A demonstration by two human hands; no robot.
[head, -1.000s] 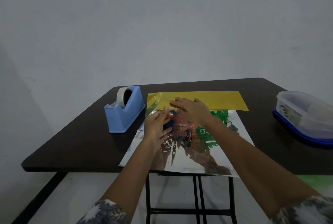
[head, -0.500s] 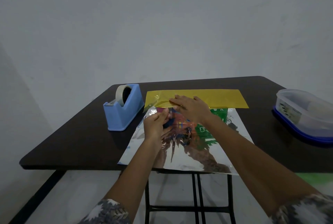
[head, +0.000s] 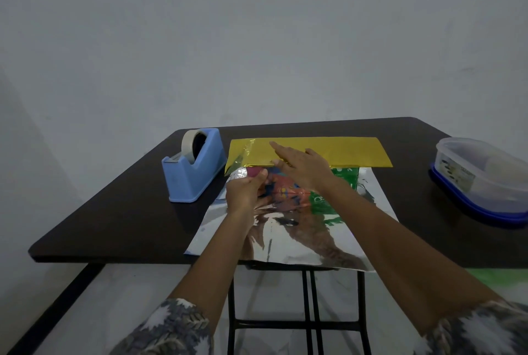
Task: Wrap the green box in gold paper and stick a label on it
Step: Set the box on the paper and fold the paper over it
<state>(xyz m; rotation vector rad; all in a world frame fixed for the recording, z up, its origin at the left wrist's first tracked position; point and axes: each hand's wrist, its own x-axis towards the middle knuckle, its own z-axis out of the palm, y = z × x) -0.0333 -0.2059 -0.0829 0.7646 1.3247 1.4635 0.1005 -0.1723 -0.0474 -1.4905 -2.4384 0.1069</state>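
Note:
The green box [head: 344,180] lies on the shiny silver inner side of the gold paper [head: 291,229], its near face showing green and a colourful print. The far flap of the paper [head: 348,151] is folded over the box, gold side up. My right hand [head: 303,167] lies flat on that gold flap with fingers spread. My left hand [head: 247,191] pinches the crumpled paper at the box's left end. No label is in view.
A blue tape dispenser [head: 193,167] with a pale tape roll stands left of the paper. A clear lidded container on a blue lid [head: 483,180] sits at the right edge of the dark table [head: 114,220]. The paper's near edge overhangs the table's front.
My right hand slid farther onto the gold flap, fingers reaching toward the far left. My left hand lifted slightly and gathered the paper at the box's left end.

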